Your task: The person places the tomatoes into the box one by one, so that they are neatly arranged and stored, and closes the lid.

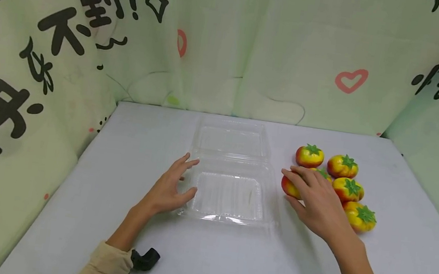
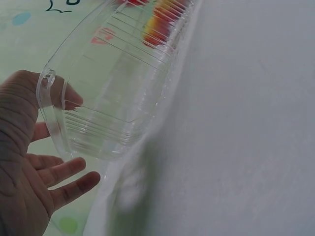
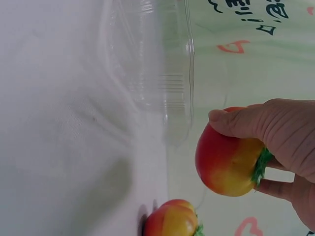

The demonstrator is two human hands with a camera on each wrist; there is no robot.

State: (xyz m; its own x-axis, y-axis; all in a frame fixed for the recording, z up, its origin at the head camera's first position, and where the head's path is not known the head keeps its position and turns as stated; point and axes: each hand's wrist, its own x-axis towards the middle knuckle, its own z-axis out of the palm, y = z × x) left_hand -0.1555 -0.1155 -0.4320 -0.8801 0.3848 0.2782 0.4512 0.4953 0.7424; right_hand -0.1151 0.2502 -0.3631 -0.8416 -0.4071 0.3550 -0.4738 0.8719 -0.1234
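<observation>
A clear plastic clamshell box lies on the white table with its lid folded back. My left hand is at the box's left side, fingers spread; whether it touches the wall I cannot tell. My right hand grips a red-and-yellow tomato with a green leafy top, thumb on one side and fingers on the other. The right wrist view shows this tomato held up off the table, right of the box. Part of it is hidden by the hand.
Several similar tomatoes are grouped by the right hand: one at the back, one beside it, another and the nearest. One is partly hidden by the hand. A pale green printed curtain encloses the white table.
</observation>
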